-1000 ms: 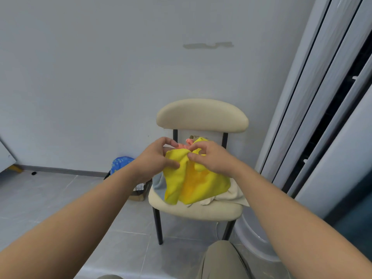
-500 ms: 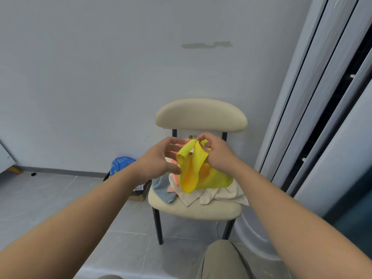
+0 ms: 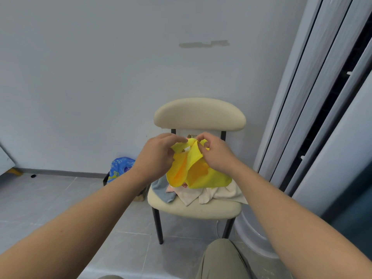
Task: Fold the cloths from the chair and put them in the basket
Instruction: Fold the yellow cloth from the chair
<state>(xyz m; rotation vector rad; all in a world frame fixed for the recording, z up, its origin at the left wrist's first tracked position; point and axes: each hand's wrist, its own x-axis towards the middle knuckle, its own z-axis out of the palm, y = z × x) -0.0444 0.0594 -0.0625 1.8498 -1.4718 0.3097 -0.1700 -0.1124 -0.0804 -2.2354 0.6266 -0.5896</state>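
A yellow cloth (image 3: 198,174) hangs bunched above the seat of a cream chair (image 3: 199,114). My left hand (image 3: 156,158) pinches its upper left edge near a small white label. My right hand (image 3: 216,155) pinches the upper edge just to the right, close to the left hand. Under the yellow cloth, a beige cloth (image 3: 217,195), a blue-grey cloth (image 3: 162,188) and a bit of pink cloth (image 3: 171,189) lie in a heap on the seat. A dark basket (image 3: 105,178) stands on the floor left of the chair, mostly hidden by my left arm.
A blue plastic bag (image 3: 120,168) sits in the basket by the wall. A tall white standing unit (image 3: 314,117) rises right of the chair, its round base (image 3: 253,236) near the chair's front leg. Grey tiled floor (image 3: 50,198) spreads to the left. My knee (image 3: 223,258) shows at the bottom.
The yellow cloth has been lifted off the seat heap and gathered. My left hand regripped its top edge, and both hands now hold it close together, higher up.
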